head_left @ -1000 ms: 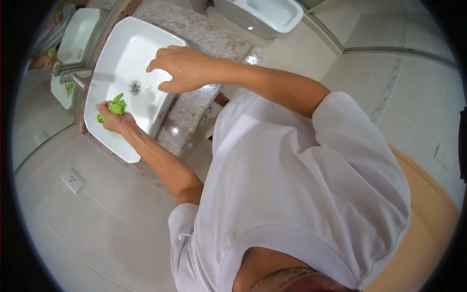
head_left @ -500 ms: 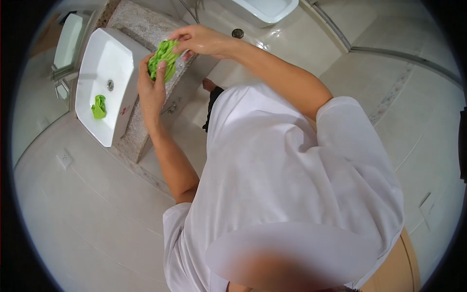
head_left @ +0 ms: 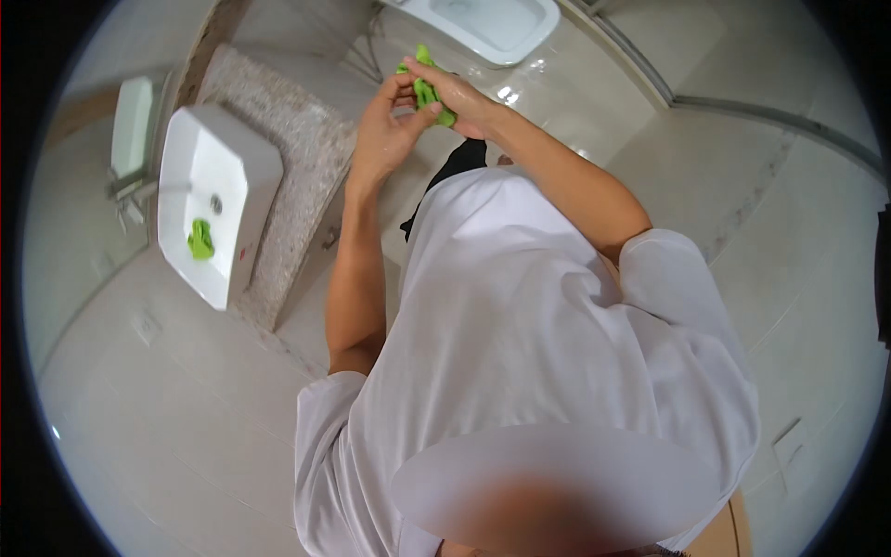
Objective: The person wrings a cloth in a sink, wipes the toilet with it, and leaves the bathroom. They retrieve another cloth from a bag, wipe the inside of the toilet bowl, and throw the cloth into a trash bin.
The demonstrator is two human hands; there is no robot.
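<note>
Green cloth [head_left: 427, 88] is now held between both hands, raised in front of the person's chest and away from the basin, roughly above the floor between the granite counter [head_left: 297, 158] and the toilet [head_left: 492, 23]. One second ago the left hand pressed a green wad inside the white basin [head_left: 218, 200] while the right hand hovered over the drain. Half a second ago both hands held a cloth over the counter edge. At present a second green wad [head_left: 199, 239] lies in the basin bowl, near the drain, untouched by either hand.

Assessment: work at the basin appears finished for the held cloth. The hands have carried it clear of the counter, and the view has turned toward the toilet side of the room.

Hand state: the left hand [head_left: 380, 139] cups the cloth from below with fingers curled up around it. The right hand [head_left: 459, 97] closes over it from above. Both hands grip the same cloth, compressed between them.

Orientation: the cloth is bunched into a short roll. Its long axis runs diagonally in the head view, from upper left, where a loose end projects above the fingers, to lower right, where it disappears under the right palm. The free end points away from the person's body, toward the toilet.
</note>
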